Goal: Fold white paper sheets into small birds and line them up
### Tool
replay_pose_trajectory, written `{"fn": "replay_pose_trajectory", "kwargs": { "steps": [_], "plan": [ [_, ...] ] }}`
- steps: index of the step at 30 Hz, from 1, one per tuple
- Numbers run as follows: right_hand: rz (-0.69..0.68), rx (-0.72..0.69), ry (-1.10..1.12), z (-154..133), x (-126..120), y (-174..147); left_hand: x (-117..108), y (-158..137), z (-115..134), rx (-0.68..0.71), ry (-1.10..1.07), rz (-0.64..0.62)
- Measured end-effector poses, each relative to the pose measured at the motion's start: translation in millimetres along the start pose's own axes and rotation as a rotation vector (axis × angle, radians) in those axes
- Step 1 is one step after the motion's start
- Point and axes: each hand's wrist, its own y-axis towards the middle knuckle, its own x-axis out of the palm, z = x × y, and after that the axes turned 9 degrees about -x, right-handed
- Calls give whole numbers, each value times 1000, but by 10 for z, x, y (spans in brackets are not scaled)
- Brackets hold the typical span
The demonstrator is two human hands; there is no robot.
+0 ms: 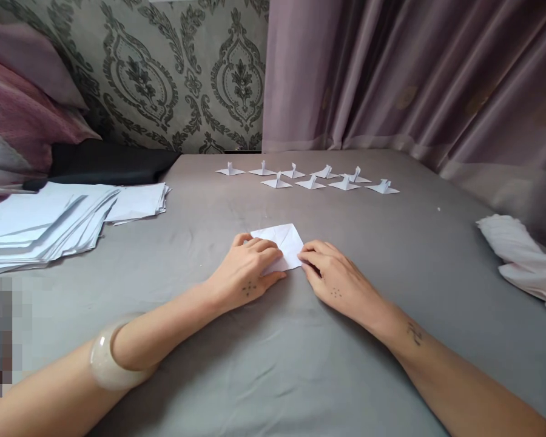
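Observation:
A partly folded white paper [283,240] lies flat on the grey sheet [264,364] in front of me. My left hand [250,273] rests on its left part, fingers pressing it down. My right hand [334,276] touches its right corner with the fingertips, pinching or pressing the edge there. A pale bangle [107,358] sits on my left wrist. Further back, several small folded paper figures [309,176] stand in two rows.
A spread stack of white paper sheets [59,218] lies at the left. Pink pillows [22,109] and a black cloth [104,161] sit at the back left. White fabric [523,255] lies at the right edge. A mauve curtain [414,73] hangs behind.

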Motion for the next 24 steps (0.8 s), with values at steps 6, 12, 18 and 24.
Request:
{"fn": "replay_pose_trajectory", "kwargs": {
  "steps": [6,12,18,24],
  "plan": [
    [10,16,-30,-11,-5,-28,-38,0,63,37,-63,-13],
    [22,81,-56,-57,14,-25,7,71,40,28,189,0],
    [80,162,5,-28,58,1,80,168,-12,-154,157,78],
    [107,289,57,-2,76,51,65,218,53,-274,105,39]
  ]
}}
